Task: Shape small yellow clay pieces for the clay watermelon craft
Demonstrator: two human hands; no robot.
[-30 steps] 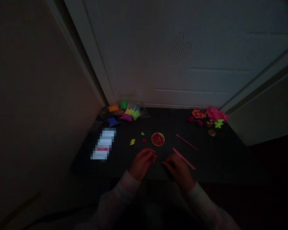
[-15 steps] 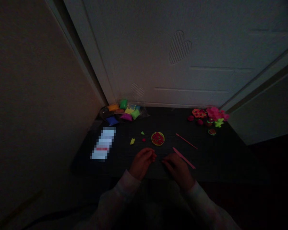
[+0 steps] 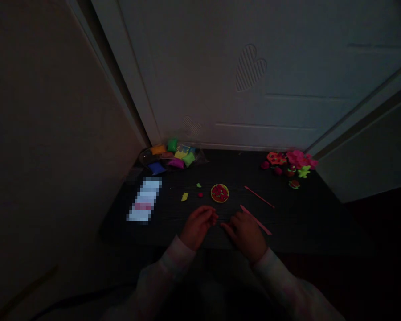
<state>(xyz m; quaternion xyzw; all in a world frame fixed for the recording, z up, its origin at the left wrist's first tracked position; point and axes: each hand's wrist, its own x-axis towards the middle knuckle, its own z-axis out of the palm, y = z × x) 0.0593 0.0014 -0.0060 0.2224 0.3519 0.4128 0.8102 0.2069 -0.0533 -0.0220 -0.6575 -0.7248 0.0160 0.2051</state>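
Seeing round, lumpy clay pizza [image 3: 219, 193] just beyond curled left hand [image 3: 198, 227] and curled right hand [image 3: 246, 234], near front edge of tabletop [image 3: 307, 223]; can't tell if pinching anything

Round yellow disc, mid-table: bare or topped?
Topped. Red pieces cover the middle of the yellow disc, and its yellow edge shows around them. Cannot tell whether they are stuck down.
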